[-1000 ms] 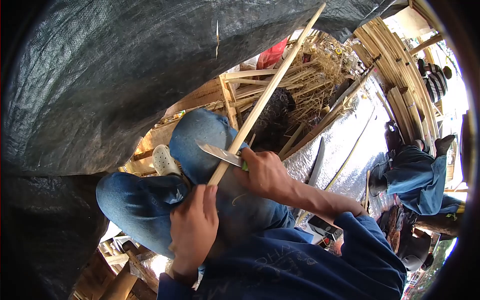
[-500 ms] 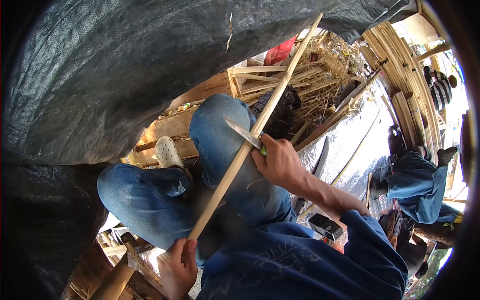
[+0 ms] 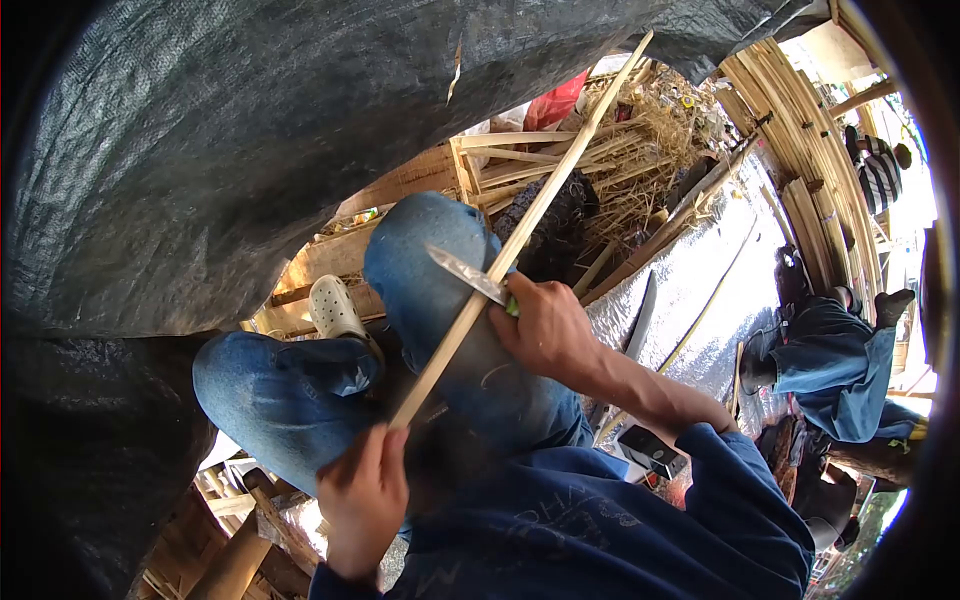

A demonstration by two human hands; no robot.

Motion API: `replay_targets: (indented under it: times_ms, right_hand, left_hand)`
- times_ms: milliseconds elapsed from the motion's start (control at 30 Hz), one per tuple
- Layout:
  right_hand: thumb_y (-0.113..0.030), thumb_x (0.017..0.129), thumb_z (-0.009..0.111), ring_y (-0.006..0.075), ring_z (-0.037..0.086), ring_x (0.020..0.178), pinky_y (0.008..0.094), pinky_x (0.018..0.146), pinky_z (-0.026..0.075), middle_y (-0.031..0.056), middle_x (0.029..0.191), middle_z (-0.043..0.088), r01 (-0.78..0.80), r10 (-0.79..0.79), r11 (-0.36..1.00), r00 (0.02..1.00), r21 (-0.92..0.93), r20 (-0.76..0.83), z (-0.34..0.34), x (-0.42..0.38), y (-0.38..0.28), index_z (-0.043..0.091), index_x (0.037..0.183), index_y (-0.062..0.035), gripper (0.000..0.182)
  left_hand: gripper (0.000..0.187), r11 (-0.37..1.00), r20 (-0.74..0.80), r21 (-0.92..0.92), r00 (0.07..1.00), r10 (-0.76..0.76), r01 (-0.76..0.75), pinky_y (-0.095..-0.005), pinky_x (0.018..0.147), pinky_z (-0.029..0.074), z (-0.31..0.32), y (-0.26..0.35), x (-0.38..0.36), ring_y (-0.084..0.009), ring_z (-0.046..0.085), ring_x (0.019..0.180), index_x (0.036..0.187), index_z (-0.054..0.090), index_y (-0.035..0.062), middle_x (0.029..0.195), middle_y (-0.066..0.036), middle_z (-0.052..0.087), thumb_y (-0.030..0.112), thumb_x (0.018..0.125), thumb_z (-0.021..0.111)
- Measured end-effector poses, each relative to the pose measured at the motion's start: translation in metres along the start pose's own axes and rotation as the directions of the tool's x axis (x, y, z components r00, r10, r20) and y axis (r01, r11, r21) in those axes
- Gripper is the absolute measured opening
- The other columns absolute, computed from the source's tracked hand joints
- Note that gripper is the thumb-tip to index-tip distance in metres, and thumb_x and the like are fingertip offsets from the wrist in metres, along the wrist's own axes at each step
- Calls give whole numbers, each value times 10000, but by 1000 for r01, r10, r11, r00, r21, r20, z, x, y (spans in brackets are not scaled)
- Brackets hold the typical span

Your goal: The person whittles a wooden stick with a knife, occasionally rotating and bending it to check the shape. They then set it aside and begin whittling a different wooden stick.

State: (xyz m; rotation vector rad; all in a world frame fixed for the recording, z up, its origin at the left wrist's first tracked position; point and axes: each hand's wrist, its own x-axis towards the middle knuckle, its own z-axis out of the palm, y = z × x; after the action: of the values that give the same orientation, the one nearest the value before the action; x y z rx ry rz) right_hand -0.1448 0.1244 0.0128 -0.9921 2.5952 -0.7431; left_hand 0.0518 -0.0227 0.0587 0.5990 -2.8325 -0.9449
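Observation:
A long pale strip of split wood or bamboo [image 3: 560, 180] runs diagonally across my lap, its far end reaching the dark tarp. My left hand [image 3: 365, 490] is closed around its near end. In my right hand [image 3: 550, 325] is a knife [image 3: 462, 270] with a green handle, mostly covered by my fingers. The blade lies across the strip and points left, over my raised knee [image 3: 420, 240]. My other bent leg [image 3: 280, 395] rests to the left.
A black tarp [image 3: 250, 150] hangs close at the upper left. Shavings and loose strips [image 3: 650, 150] lie ahead. Stacked slats [image 3: 800, 130] stand at the right, near another person's legs [image 3: 835, 360]. A long blade [image 3: 645, 315] and a small black device [image 3: 650, 450] lie beside me.
My left hand has moved up and to the right with the strip's near end. My right hand and the knife have shifted slightly left along the strip.

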Motion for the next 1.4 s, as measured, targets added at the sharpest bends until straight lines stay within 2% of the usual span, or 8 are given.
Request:
replay_targets:
  times_ms: [267, 400, 600, 700, 800, 900, 1267, 1400]
  right_hand:
    - [-227, 838, 607, 395, 613, 560, 450, 550, 509, 217, 553, 571, -51, 49, 998, 998, 49, 29, -3, -1, -2, 558, 802, 37, 271]
    - [-237, 854, 601, 390, 615, 550, 448, 542, 513, 211, 575, 587, 121, -123, 991, 992, 59, 38, 2, -7, -16, 525, 804, 41, 292]
    - [-245, 855, 599, 397, 613, 552, 456, 527, 506, 209, 584, 592, 88, -91, 994, 995, 68, 32, 3, -7, -19, 517, 807, 44, 304]
    - [-245, 846, 608, 400, 609, 545, 457, 521, 505, 211, 579, 590, 73, -73, 996, 997, 53, -7, 5, -5, -12, 517, 807, 44, 305]
    - [-242, 834, 620, 400, 605, 536, 453, 515, 504, 215, 574, 585, 45, -43, 997, 998, 69, -36, 1, -4, -5, 518, 810, 43, 304]
    - [-240, 826, 629, 396, 603, 533, 447, 507, 502, 215, 569, 579, 41, -36, 994, 998, 97, -52, 3, -4, 2, 518, 810, 39, 301]
    - [-238, 822, 629, 386, 599, 540, 443, 511, 497, 197, 592, 584, 134, -133, 991, 990, 27, -50, 7, -4, 4, 502, 795, 21, 290]
    - [-233, 823, 621, 391, 600, 543, 452, 526, 497, 204, 578, 576, 70, -64, 995, 994, 72, -84, 6, 1, 13, 509, 797, 23, 280]
  left_hand:
    - [177, 983, -3, -2, 983, -186, 186, -358, 453, 399, -3, -16, -54, -274, 577, 471, 795, 605, -12, 588, -126, 594, 134, 894, 598]
    - [124, 994, -150, 106, 988, 27, -11, -328, 472, 464, 15, -6, -9, -262, 611, 543, 842, 641, -3, 661, -100, 624, 119, 859, 647]
    - [117, 968, -246, 186, 946, 210, -166, -321, 480, 470, 27, 9, 35, -246, 620, 565, 871, 636, 8, 687, -94, 637, 125, 869, 634]
    - [129, 980, -172, 112, 968, 182, -164, -337, 486, 475, 22, 11, 41, -265, 630, 573, 930, 624, 12, 670, -105, 630, 132, 887, 608]
    - [139, 980, 61, -201, 998, 10, 3, -357, 494, 477, 17, 8, 47, -296, 634, 576, 920, 598, 18, 644, -120, 617, 155, 911, 577]
    - [214, 936, 178, -343, 984, -19, 80, -380, 500, 456, 28, 5, 47, -330, 618, 572, 814, 528, 30, 627, -132, 595, 204, 938, 540]
    - [266, 919, 151, -381, 987, -47, 102, -371, 467, 411, 32, -6, 33, -339, 569, 514, 760, 524, 24, 585, -132, 553, 193, 961, 485]
    - [297, 928, 215, -253, 951, -221, 273, -340, 441, 386, 10, -19, -13, -280, 557, 458, 731, 535, 25, 537, -117, 524, 213, 958, 504]
